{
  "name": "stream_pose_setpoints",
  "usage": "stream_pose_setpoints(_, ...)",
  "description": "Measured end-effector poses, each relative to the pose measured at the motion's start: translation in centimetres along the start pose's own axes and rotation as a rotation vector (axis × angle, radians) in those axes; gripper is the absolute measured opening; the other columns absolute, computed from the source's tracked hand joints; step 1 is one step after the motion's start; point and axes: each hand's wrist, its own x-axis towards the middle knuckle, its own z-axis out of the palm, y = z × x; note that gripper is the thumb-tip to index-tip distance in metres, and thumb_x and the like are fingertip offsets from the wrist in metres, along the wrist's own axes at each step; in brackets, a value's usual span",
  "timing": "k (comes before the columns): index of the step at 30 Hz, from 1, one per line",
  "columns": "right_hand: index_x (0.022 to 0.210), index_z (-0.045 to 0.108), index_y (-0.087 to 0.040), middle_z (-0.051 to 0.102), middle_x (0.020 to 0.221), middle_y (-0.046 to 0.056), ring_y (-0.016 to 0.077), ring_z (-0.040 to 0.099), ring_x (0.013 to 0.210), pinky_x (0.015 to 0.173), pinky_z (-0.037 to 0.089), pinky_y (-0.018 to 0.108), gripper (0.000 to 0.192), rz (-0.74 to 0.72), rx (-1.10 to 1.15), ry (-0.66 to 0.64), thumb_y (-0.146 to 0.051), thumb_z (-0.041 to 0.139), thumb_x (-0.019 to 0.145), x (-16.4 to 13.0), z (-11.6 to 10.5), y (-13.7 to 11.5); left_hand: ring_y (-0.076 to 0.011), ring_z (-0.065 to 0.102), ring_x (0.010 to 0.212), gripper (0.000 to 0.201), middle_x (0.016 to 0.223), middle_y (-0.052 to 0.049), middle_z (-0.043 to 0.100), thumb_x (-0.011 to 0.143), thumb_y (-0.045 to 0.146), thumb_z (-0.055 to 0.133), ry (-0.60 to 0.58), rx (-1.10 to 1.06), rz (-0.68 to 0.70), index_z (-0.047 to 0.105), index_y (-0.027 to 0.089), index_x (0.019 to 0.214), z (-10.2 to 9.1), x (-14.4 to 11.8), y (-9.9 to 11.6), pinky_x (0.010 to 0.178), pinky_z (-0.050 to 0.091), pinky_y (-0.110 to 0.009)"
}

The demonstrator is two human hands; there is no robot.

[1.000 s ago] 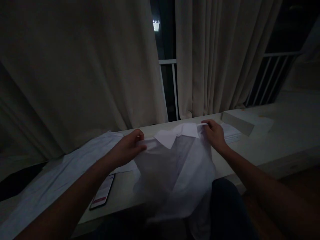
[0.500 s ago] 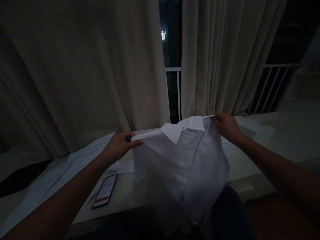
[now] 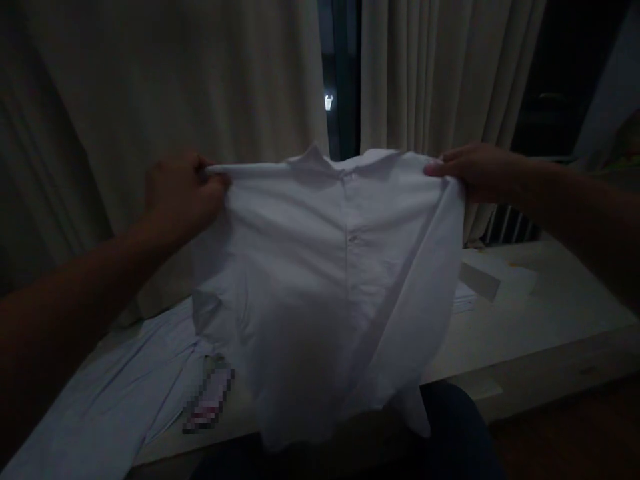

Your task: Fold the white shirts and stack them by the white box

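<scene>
A white collared shirt [image 3: 320,280] hangs in the air in front of me, spread wide with its buttoned front facing me. My left hand [image 3: 180,193] pinches the shirt's left shoulder. My right hand [image 3: 475,173] grips the right shoulder at about the same height. The shirt's hem dangles over the near edge of a pale table [image 3: 540,307] and hides the middle of it.
Another light garment [image 3: 115,400] lies flat on the table's left part, with a phone [image 3: 210,397] beside it. Paper sheets [image 3: 480,283] lie at the right behind the shirt. Beige curtains [image 3: 165,87] hang behind, with a dark window gap between them.
Both hands have risen and moved apart, lifting the shirt from table height up to chest height and stretching it wide open.
</scene>
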Motion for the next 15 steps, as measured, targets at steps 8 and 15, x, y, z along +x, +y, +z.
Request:
stream_pose_setpoints(8,0.08,0.068,-0.01,0.063,0.082,0.006,0.0144,0.055,0.073,0.066,0.036,0.028,0.017,-0.269,-0.901,-0.009,0.002,0.065,0.068,-3.5,-0.5,2.4,-0.0163,0.057,0.097,0.049,0.097,0.0,0.056,0.088,0.05,0.048,0.051,-0.088,0.063,0.058,0.008,0.111,-2.7,-2.4,1.2,0.09,0.045,-0.041)
stream_pose_setpoints(15,0.088,0.066,-0.004,0.065,0.089,0.017,0.0166,0.053,0.074,0.063,0.029,0.032,0.017,-0.306,-0.986,0.391,-0.013,0.053,0.083,-3.4,-1.1,1.7,-0.0281,0.048,0.117,0.06,0.11,-0.002,0.05,0.086,0.05,0.041,0.19,-0.122,0.223,0.052,-0.001,0.115,-7.7,-1.8,3.6,0.097,0.032,-0.05)
